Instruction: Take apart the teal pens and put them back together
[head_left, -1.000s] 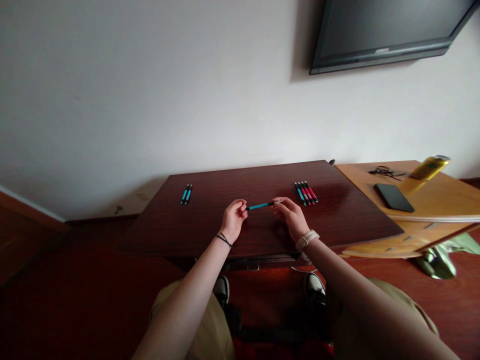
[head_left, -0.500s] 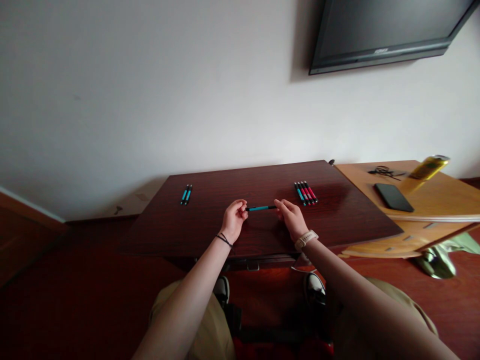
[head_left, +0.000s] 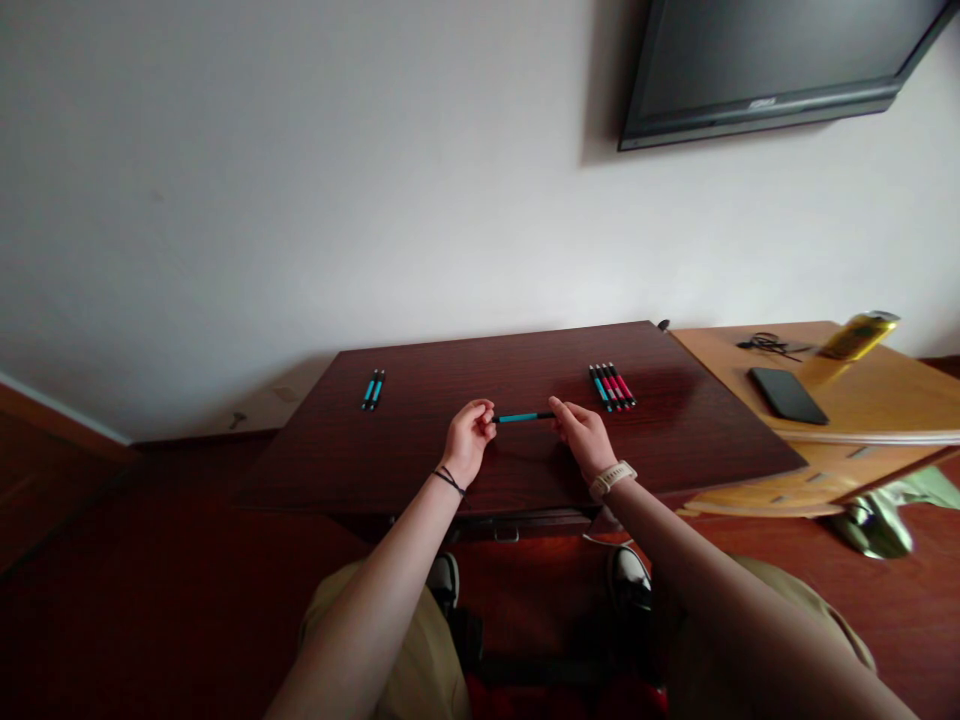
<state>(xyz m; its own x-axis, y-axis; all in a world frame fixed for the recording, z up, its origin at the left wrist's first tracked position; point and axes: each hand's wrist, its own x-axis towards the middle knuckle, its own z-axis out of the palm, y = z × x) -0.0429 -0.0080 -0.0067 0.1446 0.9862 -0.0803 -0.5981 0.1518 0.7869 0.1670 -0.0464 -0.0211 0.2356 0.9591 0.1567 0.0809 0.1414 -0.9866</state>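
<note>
A blue and black pen is stretched level between my two hands, over the front middle of the dark brown table. My left hand pinches its left end between thumb and fingers. At the other end, the fingertips of my right hand are closed on the black part. Two blue pens lie side by side at the table's left. A row of several blue and pink pens lies to the right, beyond my right hand.
A lighter wooden cabinet adjoins the table on the right. On it are a black phone, a coiled dark cable and a yellow can. Above, a television hangs on the wall.
The pen between my hands has turned slightly about its length; its clip, visible before, no longer shows. Both hands stay in nearly the same place.
</note>
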